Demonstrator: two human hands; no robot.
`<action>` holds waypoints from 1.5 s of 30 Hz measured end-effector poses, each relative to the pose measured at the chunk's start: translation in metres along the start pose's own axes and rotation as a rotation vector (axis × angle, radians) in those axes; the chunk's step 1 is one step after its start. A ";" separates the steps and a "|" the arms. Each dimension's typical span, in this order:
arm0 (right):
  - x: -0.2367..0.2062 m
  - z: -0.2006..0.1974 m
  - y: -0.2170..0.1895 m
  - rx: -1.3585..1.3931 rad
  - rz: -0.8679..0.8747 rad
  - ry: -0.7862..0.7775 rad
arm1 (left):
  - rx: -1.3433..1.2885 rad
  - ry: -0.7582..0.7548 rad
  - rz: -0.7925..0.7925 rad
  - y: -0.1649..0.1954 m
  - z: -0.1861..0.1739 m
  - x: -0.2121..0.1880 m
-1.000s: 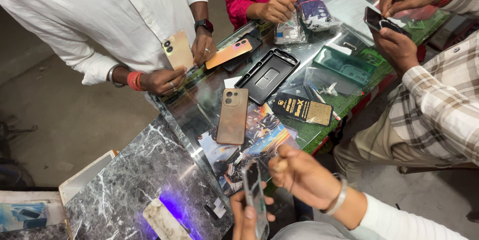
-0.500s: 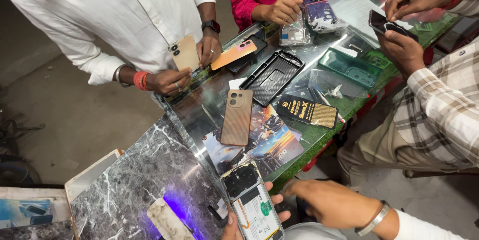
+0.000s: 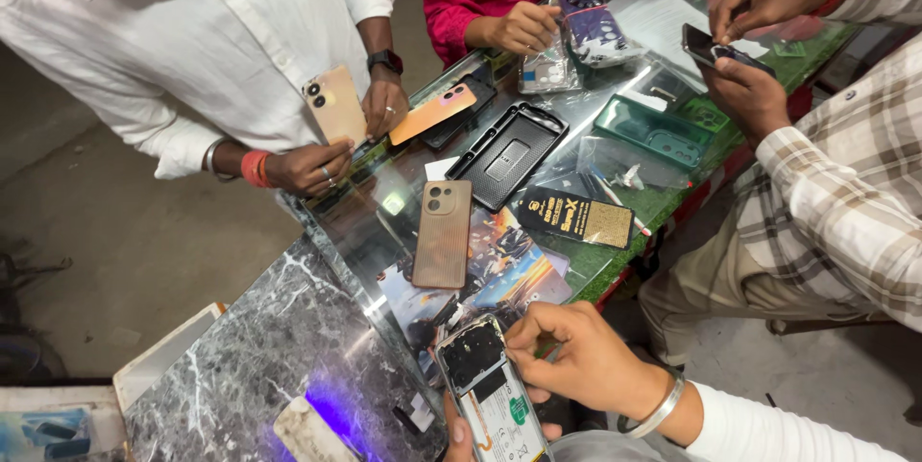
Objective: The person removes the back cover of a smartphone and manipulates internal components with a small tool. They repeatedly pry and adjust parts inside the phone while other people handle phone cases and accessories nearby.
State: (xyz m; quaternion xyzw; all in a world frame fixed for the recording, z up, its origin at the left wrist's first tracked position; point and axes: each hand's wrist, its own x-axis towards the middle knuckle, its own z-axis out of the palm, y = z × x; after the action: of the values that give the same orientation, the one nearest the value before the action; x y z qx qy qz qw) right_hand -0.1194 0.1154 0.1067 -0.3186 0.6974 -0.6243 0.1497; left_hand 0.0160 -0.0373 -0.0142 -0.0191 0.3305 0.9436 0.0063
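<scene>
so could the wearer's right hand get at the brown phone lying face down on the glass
Probably yes. The right hand rests on the opened phone, and the brown phone lies just beyond on the glass counter, with nothing on top of it or between them.

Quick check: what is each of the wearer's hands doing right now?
Left hand: mostly hidden; its thumb grips the opened phone from beneath.
Right hand: curled over the phone's right edge, fingertips touching it.

Five phones: a brown one (image 3: 442, 234) lying flat, a gold one (image 3: 335, 104) held up, an orange one (image 3: 432, 113), an opened one (image 3: 492, 395), a dark one (image 3: 722, 49). Two empty cases: black (image 3: 506, 155) and green (image 3: 653, 133).
</scene>
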 end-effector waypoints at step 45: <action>-0.004 0.015 0.041 0.542 0.225 0.144 | 0.079 0.141 0.069 -0.017 -0.008 0.002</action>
State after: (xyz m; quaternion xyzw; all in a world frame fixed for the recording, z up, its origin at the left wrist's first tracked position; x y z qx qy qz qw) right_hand -0.1179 0.1074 0.0634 -0.1425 0.5452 -0.7881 0.2477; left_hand 0.0152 -0.0285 -0.0310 -0.0738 0.3676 0.9258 -0.0489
